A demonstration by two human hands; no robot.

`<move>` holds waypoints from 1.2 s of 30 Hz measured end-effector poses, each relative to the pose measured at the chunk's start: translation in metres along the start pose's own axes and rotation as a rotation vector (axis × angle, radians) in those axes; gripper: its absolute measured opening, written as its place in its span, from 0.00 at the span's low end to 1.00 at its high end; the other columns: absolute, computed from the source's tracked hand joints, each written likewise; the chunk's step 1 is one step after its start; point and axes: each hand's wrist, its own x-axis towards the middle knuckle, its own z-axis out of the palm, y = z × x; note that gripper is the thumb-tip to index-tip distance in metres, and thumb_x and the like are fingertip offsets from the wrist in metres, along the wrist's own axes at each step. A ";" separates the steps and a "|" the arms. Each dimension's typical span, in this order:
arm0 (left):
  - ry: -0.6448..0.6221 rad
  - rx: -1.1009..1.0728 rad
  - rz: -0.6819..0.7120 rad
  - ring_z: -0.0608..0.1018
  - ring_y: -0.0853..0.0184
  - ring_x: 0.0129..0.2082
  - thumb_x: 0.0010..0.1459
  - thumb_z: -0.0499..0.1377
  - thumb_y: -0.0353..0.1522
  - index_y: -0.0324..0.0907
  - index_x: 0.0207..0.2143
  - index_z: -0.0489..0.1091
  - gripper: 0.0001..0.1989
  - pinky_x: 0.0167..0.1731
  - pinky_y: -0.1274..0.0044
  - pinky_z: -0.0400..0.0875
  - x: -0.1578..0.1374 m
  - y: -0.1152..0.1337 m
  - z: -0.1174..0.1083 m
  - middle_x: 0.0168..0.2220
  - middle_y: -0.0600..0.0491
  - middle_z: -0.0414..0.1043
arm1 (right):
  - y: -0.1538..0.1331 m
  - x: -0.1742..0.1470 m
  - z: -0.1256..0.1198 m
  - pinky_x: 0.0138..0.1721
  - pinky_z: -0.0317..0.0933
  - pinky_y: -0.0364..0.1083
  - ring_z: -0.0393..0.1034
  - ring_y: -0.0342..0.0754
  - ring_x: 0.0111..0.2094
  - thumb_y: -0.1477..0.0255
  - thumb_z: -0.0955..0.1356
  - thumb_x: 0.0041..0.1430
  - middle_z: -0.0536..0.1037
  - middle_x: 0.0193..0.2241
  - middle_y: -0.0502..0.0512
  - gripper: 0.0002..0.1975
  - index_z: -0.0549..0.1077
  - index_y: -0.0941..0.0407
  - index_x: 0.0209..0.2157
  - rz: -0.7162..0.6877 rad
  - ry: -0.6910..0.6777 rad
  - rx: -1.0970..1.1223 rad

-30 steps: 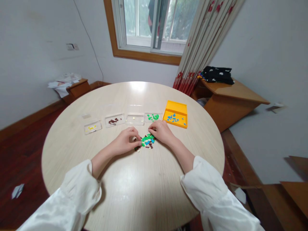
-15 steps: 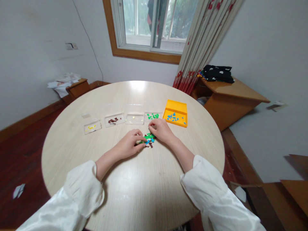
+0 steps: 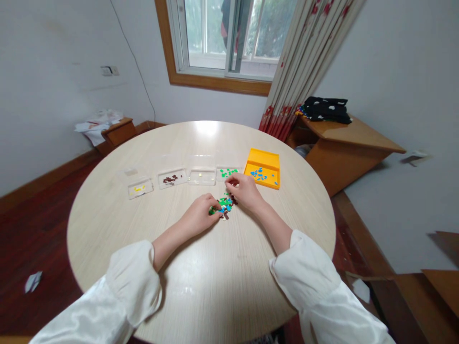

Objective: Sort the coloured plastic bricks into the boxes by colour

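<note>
A pile of small plastic building bricks (image 3: pixel 225 204) in green, blue, brown and white lies mid-table. At its left edge, my left hand (image 3: pixel 201 213) has its fingers curled toward the thumb among the pieces; what they grip is too small to make out. My right hand (image 3: pixel 245 192) hovers at the pile's far right side, thumb and forefinger pinched together, and any piece between them is hidden. Just beyond it stands a clear box of green pieces (image 3: pixel 228 173). Beside that, an open yellow case (image 3: pixel 263 156) holds blue pieces.
Farther left on the round table (image 3: pixel 186 286) stand clear boxes: one with pale pieces (image 3: pixel 201 181), one with brown pieces (image 3: pixel 172 179), one with yellow pieces (image 3: pixel 139 189). A wooden cabinet (image 3: pixel 358 138) with dark folded cloth (image 3: pixel 327 111) stands at the right, near the curtain (image 3: pixel 292 62).
My left hand's fingers have drawn closer together at the pile. My right hand stays pinched near the green box, and more of the pile shows beside it. The view has shifted slightly.
</note>
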 end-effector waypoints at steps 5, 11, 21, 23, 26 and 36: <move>0.020 -0.013 -0.014 0.72 0.66 0.34 0.51 0.56 0.25 0.41 0.29 0.76 0.09 0.38 0.74 0.66 0.001 0.000 0.002 0.31 0.51 0.68 | 0.000 0.001 0.000 0.35 0.63 0.43 0.69 0.44 0.30 0.80 0.64 0.49 0.77 0.29 0.53 0.09 0.74 0.58 0.32 -0.012 -0.007 0.062; 0.028 -0.022 0.068 0.71 0.66 0.35 0.53 0.54 0.26 0.41 0.30 0.75 0.09 0.40 0.74 0.66 0.000 -0.005 0.003 0.32 0.51 0.68 | 0.003 -0.001 0.002 0.38 0.63 0.45 0.70 0.45 0.34 0.80 0.63 0.52 0.77 0.33 0.55 0.13 0.74 0.57 0.39 -0.074 -0.017 0.062; 0.019 -0.008 0.090 0.71 0.66 0.35 0.56 0.54 0.28 0.40 0.30 0.73 0.08 0.39 0.73 0.66 0.001 -0.009 0.005 0.32 0.50 0.68 | 0.022 0.009 -0.024 0.37 0.63 0.47 0.70 0.48 0.32 0.73 0.64 0.55 0.77 0.30 0.56 0.08 0.74 0.57 0.30 -0.007 0.224 -0.079; 0.012 0.000 0.099 0.71 0.66 0.35 0.57 0.53 0.29 0.40 0.30 0.73 0.09 0.39 0.73 0.66 0.002 -0.010 0.005 0.32 0.50 0.68 | 0.031 0.011 -0.034 0.35 0.63 0.47 0.69 0.47 0.29 0.71 0.65 0.54 0.76 0.28 0.55 0.07 0.73 0.58 0.27 0.044 0.300 -0.071; 0.020 -0.001 0.112 0.71 0.66 0.35 0.57 0.53 0.29 0.39 0.30 0.72 0.09 0.39 0.73 0.66 0.002 -0.012 0.006 0.32 0.50 0.68 | 0.043 0.013 -0.046 0.33 0.63 0.48 0.68 0.46 0.27 0.67 0.65 0.53 0.74 0.24 0.53 0.09 0.71 0.57 0.24 0.101 0.413 -0.050; 0.193 -0.182 -0.002 0.71 0.68 0.31 0.55 0.54 0.31 0.39 0.28 0.72 0.08 0.34 0.75 0.66 0.004 -0.007 0.002 0.30 0.51 0.70 | 0.077 0.012 -0.070 0.34 0.60 0.49 0.65 0.47 0.27 0.71 0.64 0.52 0.72 0.24 0.55 0.07 0.67 0.55 0.22 0.180 0.531 -0.163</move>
